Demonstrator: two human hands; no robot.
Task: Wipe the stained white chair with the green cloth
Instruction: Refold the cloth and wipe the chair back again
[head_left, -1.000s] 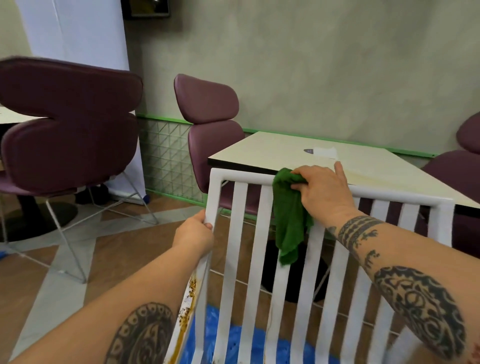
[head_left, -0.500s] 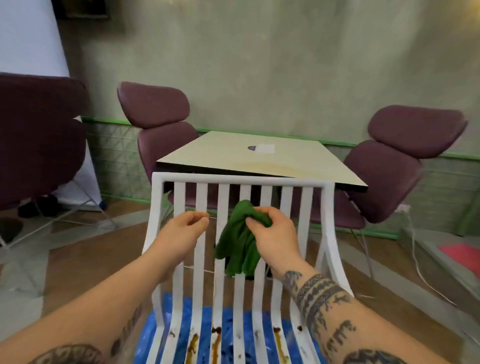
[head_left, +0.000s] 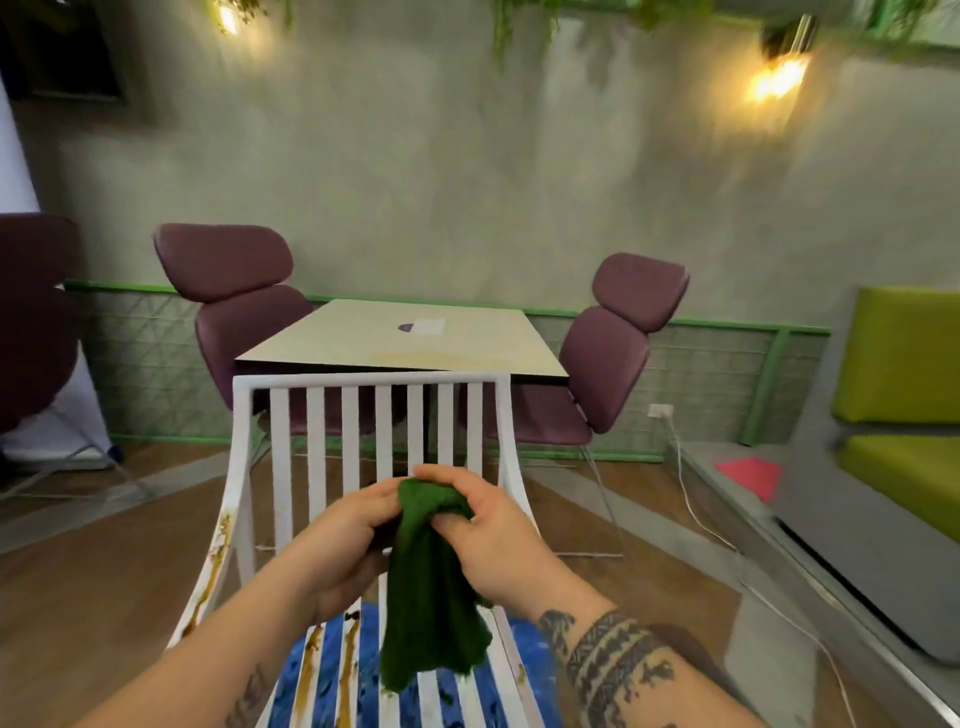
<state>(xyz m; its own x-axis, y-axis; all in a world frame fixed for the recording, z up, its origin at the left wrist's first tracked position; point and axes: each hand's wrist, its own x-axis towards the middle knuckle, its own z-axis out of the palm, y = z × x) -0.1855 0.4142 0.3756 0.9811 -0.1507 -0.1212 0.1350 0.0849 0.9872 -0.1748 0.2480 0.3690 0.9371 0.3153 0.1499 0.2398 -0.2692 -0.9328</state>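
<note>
Blue sheeting (head_left: 530, 649) shows under the white chair (head_left: 363, 378), whose brown stains (head_left: 310, 670) streak the seat slats (head_left: 428, 701) right beneath the green cloth (head_left: 431, 587). It hangs lengthwise downward, its top pinched by left hand (head_left: 343, 540) and right hand (head_left: 493, 530); backrest slats (head_left: 349, 441) rise beyond

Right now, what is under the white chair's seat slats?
A blue sheet shows through the gaps in the white chair. The hanging green cloth covers part of it and the slats hide more, so its full extent cannot be seen.
</note>
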